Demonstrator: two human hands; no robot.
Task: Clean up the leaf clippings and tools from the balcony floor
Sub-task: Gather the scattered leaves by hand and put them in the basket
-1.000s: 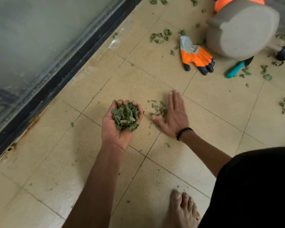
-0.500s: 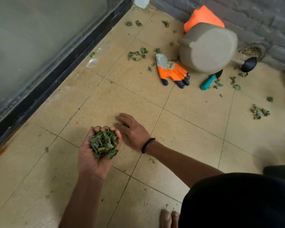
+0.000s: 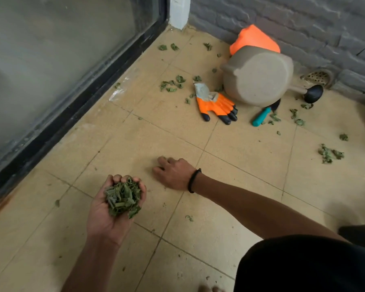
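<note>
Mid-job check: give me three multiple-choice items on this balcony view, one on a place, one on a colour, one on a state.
1. Where does the glove lie?
A. left of the watering can
B. in the drain
C. on the foot

2. What colour is the tool handle?
A. red
B. teal
C. white

3. What is the left hand doing?
A. flat on the floor
B. cupping clippings
C. gripping the glove

Key: A, the glove sits beside the can's left; B, the handle is teal; B, clippings fill the upturned palm.

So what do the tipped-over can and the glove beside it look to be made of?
Can: likely moulded plastic, matte beige, with a slightly speckled surface and a black spout tip. Glove: seemingly grey knit fabric with a smooth orange, rubber-like coating and black tips.
</note>
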